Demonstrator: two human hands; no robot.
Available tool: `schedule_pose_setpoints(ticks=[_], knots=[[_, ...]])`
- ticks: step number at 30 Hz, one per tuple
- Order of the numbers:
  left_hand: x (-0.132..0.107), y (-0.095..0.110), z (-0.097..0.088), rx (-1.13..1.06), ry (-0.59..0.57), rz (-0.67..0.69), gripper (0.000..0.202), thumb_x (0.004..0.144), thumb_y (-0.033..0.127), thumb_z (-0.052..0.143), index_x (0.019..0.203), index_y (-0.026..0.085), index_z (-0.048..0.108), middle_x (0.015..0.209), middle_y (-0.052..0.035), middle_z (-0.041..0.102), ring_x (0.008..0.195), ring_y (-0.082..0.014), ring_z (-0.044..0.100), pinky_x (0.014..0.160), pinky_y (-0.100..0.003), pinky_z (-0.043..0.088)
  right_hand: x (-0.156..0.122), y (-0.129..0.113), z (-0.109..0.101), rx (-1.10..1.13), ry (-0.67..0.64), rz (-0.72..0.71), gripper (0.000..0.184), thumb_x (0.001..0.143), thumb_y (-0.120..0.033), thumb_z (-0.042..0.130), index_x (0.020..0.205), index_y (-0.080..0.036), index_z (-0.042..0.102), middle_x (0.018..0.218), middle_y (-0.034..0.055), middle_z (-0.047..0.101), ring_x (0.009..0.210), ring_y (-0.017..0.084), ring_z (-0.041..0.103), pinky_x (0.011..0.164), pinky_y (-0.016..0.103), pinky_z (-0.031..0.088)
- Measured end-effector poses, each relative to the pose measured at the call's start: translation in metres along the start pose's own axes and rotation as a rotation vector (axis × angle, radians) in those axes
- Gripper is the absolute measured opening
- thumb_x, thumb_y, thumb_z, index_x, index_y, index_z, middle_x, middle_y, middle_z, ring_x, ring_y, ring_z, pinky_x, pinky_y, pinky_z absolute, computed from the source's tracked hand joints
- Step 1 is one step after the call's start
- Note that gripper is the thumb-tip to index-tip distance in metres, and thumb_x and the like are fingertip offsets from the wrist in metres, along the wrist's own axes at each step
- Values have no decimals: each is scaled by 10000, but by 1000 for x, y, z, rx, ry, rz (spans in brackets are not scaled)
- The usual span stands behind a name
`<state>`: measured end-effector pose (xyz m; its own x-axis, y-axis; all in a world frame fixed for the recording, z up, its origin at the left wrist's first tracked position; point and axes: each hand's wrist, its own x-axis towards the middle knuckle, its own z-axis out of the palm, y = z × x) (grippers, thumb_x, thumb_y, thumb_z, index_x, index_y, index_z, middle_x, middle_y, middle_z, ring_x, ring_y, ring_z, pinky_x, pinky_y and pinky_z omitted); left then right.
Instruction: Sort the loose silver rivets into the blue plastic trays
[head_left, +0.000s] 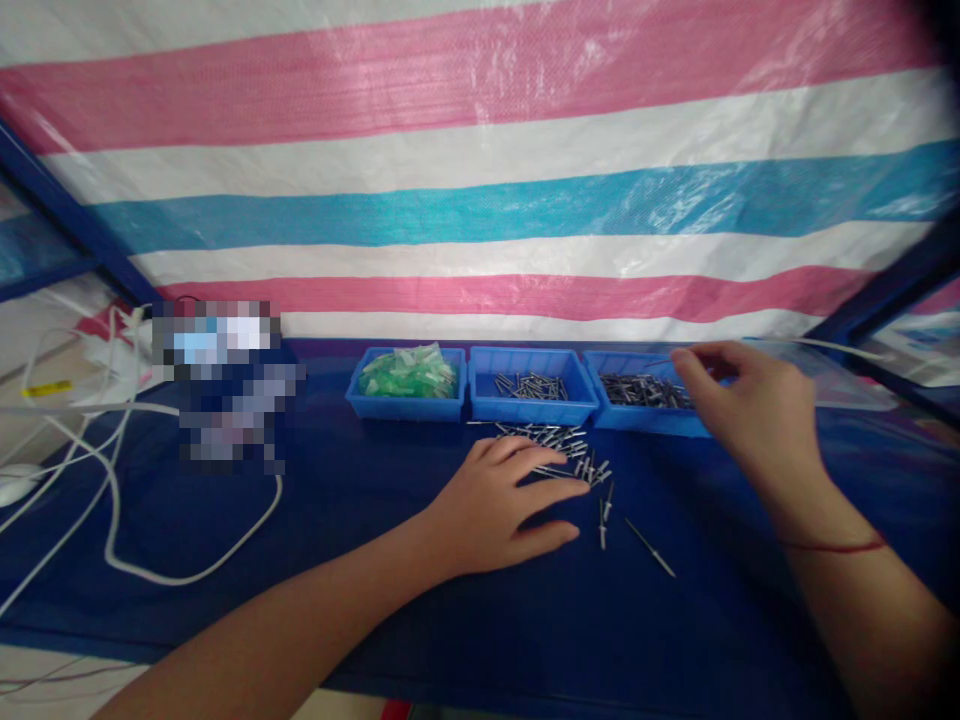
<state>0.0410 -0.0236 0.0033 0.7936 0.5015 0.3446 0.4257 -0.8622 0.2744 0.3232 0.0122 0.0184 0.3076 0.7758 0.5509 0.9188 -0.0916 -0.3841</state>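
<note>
Middle bin (534,412): plain blue; loose pins (551,437) in front of it, silver-grey. Left of the middle bin: blue bin (405,408), light green packets (409,373). Right of it: second blue bin (645,418), darker grey pins (641,391). Behind it: sheeting (420,220) striped pink, white and turquoise. Beneath it: navy tabletop (525,640).

Tabletop (465,650): rivet heap (553,437), reference point. Middle bin (529,412), rivets inside: 12 o'clock. Left bin (405,408), packets (409,374) inside: 10 o'clock. Right bin (645,417), rivets inside: 2 o'clock. Stray rivet (652,550): 5 o'clock. Sheet (480,120): behind bins, 12 o'clock.
</note>
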Motion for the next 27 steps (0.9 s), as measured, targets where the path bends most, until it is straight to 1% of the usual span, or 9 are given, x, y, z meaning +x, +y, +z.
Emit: schedule_pose_setpoints(ticks=[2, 4, 7, 9, 11, 16, 19, 23, 27], knots=[[0, 7, 1, -8, -67, 118, 417, 875, 474, 536, 1261, 318, 541, 1398, -37, 475, 1294, -262, 392, 1023, -416, 318, 3, 10, 3, -95, -31, -6, 313, 848, -492, 478, 826, -236, 657, 750, 109, 683, 699, 316, 624, 588, 410, 401], [-1, 13, 2, -24, -125, 209, 430, 867, 488, 544, 1267, 330, 530, 1429, -13, 446, 1339, -250, 348, 1076, -429, 253, 4, 14, 8, -126, -70, -22, 337, 844, -513, 465, 856, -239, 660, 792, 113, 693, 708, 326, 622, 583, 414, 399], [-2, 18, 6, -37, -164, 262, 396, 858, 488, 560, 1223, 335, 563, 1405, 3, 478, 1334, -236, 373, 1121, -450, 159, 3, 12, 15, -125, -98, -45, 357, 848, -516, 456, 904, -234, 668, 810, 115, 698, 752, 316, 630, 607, 405, 423], [-2, 18, 9, -25, -154, 247, 363, 864, 468, 560, 1197, 325, 584, 1391, -1, 495, 1314, -235, 403, 1120, -452, 162, 1, 6, 17, -111, -102, -49, 338, 840, -493, 486, 906, -222, 677, 787, 108, 699, 764, 302, 639, 616, 388, 438], [-2, 16, 12, -6, -130, 223, 344, 889, 448, 526, 1193, 300, 591, 1372, -18, 516, 1297, -233, 423, 1098, -441, 209, -2, -2, 18, -67, -107, -82, 314, 839, -457, 508, 906, -206, 683, 806, 101, 704, 762, 280, 644, 635, 373, 450], [2, 4, 17, 62, -44, 140, 376, 945, 440, 419, 1180, 204, 593, 1263, -65, 603, 1209, -233, 499, 1008, -402, 303, -13, -23, 12, 78, -47, -331, 222, 857, -357, 525, 843, -196, 678, 845, 81, 710, 772, 240, 636, 745, 365, 452], [5, -6, 18, 110, -30, 92, 306, 960, 354, 426, 1124, 176, 612, 1162, -54, 652, 1119, -197, 550, 935, -346, 346, -20, -35, 8, 142, -36, -412, 193, 870, -323, 519, 841, -200, 665, 840, 61, 703, 794, 228, 624, 787, 368, 447], [5, -18, 20, 173, -32, 64, 208, 947, 265, 479, 1052, 183, 639, 1041, -28, 672, 987, -159, 583, 845, -308, 372, -31, -48, 7, 232, -68, -460, 154, 871, -301, 534, 843, -206, 653, 866, 53, 696, 832, 230, 608, 787, 371, 449], [3, -23, 20, 201, -18, 36, 179, 942, 240, 491, 1043, 203, 635, 1007, -3, 666, 962, -158, 561, 805, -308, 364, -43, -61, 8, 332, -162, -525, 135, 881, -276, 536, 837, -208, 644, 868, 48, 687, 853, 219, 601, 796, 368, 450]])
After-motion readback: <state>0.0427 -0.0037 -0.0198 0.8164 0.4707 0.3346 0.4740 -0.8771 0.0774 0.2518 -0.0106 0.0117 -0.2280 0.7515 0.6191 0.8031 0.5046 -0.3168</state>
